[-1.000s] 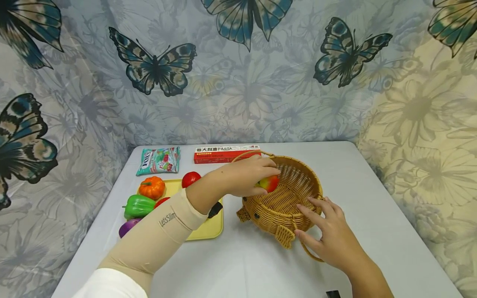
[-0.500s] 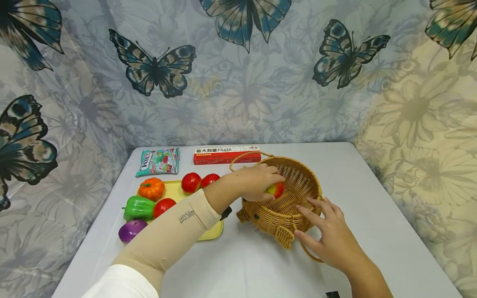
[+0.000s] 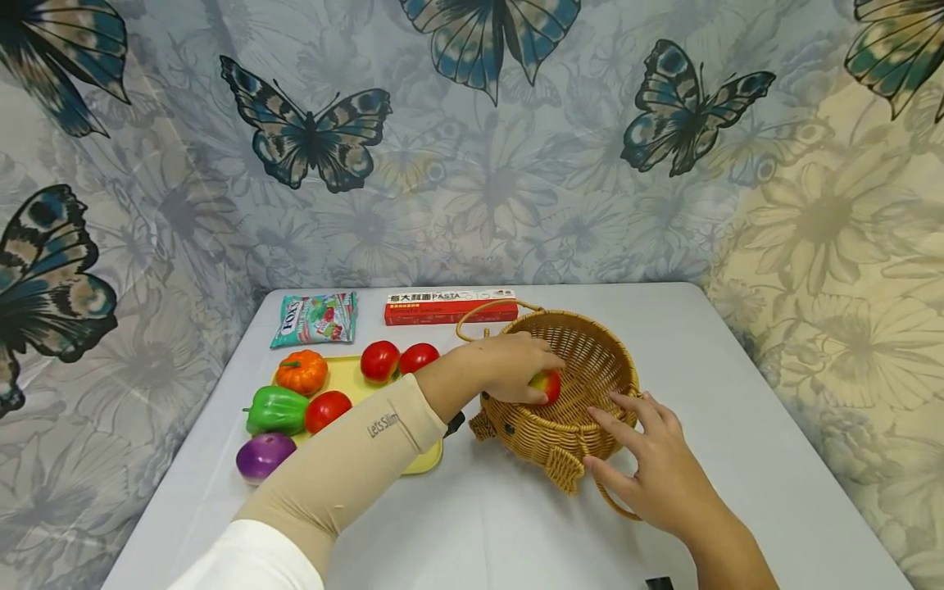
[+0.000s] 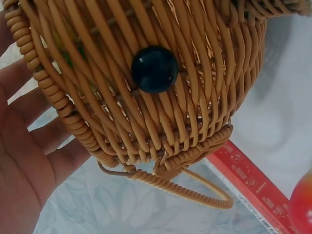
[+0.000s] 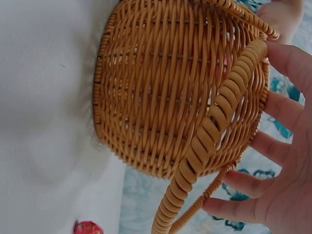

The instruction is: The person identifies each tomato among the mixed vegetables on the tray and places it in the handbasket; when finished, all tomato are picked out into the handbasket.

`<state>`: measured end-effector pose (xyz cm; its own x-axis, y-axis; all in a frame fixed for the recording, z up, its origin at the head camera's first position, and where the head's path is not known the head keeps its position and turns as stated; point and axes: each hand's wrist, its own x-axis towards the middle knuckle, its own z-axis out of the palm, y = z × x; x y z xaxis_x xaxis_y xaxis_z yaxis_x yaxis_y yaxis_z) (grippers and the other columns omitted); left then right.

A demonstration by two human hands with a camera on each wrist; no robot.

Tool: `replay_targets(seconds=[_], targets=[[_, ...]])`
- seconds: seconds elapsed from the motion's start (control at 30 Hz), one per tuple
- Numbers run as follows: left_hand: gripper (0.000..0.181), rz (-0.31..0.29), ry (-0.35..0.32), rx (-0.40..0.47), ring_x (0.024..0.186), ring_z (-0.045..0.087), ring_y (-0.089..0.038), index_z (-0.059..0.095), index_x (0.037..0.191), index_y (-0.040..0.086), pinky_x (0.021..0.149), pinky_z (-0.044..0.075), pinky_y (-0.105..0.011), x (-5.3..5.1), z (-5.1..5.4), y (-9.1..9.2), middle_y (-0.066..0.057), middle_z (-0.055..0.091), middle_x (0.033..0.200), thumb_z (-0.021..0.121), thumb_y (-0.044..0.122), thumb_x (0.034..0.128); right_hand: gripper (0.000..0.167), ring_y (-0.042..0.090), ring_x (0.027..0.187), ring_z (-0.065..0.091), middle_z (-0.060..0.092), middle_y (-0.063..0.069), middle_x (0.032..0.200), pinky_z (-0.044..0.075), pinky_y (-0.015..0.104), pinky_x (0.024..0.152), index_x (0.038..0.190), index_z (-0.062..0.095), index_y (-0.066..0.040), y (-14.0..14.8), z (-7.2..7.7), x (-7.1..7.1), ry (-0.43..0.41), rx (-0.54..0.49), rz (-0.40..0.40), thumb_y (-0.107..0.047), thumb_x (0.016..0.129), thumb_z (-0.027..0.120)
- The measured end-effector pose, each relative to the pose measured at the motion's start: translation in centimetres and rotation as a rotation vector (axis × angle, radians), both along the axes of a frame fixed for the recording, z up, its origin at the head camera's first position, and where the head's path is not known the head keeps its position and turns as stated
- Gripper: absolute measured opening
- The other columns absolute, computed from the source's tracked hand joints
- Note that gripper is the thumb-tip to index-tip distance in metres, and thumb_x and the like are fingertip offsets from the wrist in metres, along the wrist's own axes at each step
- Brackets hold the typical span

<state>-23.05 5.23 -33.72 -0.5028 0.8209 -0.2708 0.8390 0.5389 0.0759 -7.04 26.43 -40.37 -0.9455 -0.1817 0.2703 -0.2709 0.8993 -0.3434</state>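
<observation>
In the head view, my left hand (image 3: 516, 366) reaches over the near-left rim of a wicker basket (image 3: 538, 438). Its fingers hold a red and yellow-green apple (image 3: 549, 387) inside the basket, partly hidden by the hand. The basket has fin-like woven flaps, a black bead eye (image 4: 155, 69) and looped handles. My right hand (image 3: 656, 463) is at the basket's right side, fingers spread, the fingertips at the rim. The right wrist view shows those fingers (image 5: 287, 117) extended beside a wrapped handle (image 5: 209, 131).
A yellow tray (image 3: 342, 370) on the left bears red round produce (image 3: 379, 361), with an orange pumpkin (image 3: 301, 373), green bell pepper (image 3: 275, 410) and purple vegetable (image 3: 265, 457) along its left side. A candy bag (image 3: 315, 318) and a pasta box (image 3: 450, 309) lie behind.
My left hand has moved right and slightly down, carrying the apple from the rim to lower inside the basket. More produce on the tray shows. The right hand stays put.
</observation>
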Motion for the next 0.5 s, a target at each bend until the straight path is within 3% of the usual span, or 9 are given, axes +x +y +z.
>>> replay_targets(seconds=[0.1, 0.3, 0.5], targets=[[0.062, 0.003, -0.004, -0.009, 0.149, 0.037, -0.022, 0.044, 0.156, 0.028, 0.121, 0.035, -0.038, 0.0, 0.1, -0.1, 0.001, 0.041, 0.162, 0.061, 0.048, 0.1009, 0.061, 0.059, 0.139, 0.032, 0.045, 0.013, 0.150, 0.041, 0.080, 0.093, 0.140, 0.065, -0.019, -0.1, 0.1, -0.1, -0.003, 0.009, 0.001, -0.041, 0.086, 0.082], [0.061, -0.002, 0.040, 0.001, 0.151, 0.034, -0.023, 0.041, 0.158, 0.030, 0.121, 0.034, -0.040, -0.1, 0.9, -0.9, 0.001, 0.040, 0.162, 0.058, 0.050, 0.1019, 0.063, 0.057, 0.139, 0.032, 0.044, 0.013, 0.151, 0.042, 0.079, 0.093, 0.142, 0.063, -0.022, -0.1, 0.5, -0.2, -0.025, 0.039, -0.003, -0.045, 0.087, 0.080], [0.062, 0.048, 0.033, 0.049, 0.151, 0.033, -0.024, 0.041, 0.158, 0.029, 0.123, 0.031, -0.041, -0.8, 2.0, -2.9, -0.001, 0.039, 0.162, 0.059, 0.049, 0.1017, 0.064, 0.057, 0.139, 0.031, 0.044, 0.013, 0.151, 0.040, 0.079, 0.094, 0.143, 0.062, -0.021, 0.0, 0.8, -0.1, -0.044, 0.040, 0.000, -0.047, 0.088, 0.079]])
